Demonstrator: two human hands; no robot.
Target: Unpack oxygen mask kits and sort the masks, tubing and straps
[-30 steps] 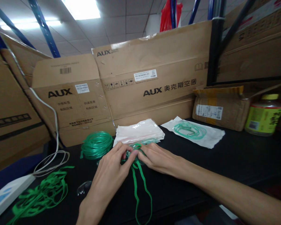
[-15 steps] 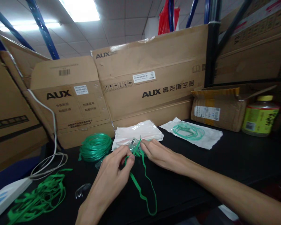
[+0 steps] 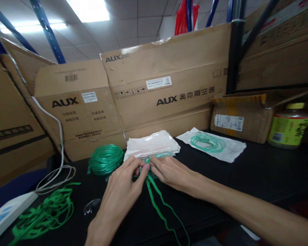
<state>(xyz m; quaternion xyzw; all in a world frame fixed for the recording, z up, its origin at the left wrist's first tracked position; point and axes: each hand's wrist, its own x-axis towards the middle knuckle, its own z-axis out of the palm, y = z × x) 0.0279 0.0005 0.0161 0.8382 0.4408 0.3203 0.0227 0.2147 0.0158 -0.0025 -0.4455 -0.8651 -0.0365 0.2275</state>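
My left hand (image 3: 123,186) and my right hand (image 3: 169,172) meet fingertip to fingertip over the black table (image 3: 259,174). Together they pinch a green elastic strap (image 3: 159,205) and a small clear plastic piece with green tubing, mostly hidden under my fingers. The strap trails from my fingers toward the table's near edge. Just behind my hands lies a stack of white plastic bags (image 3: 152,143). A coil of green tubing (image 3: 105,159) sits to the left of the stack.
A pile of green straps (image 3: 48,213) and a small clear plastic part (image 3: 91,206) lie at the near left. A bagged green tube set (image 3: 212,143) rests at the back right. AUX cardboard boxes (image 3: 166,85) wall the back. A yellow-lidded jar (image 3: 289,124) stands far right.
My hands drew together again over the strap after parting slightly half a second ago. The strap's hanging loop has straightened and now runs off toward the near edge.
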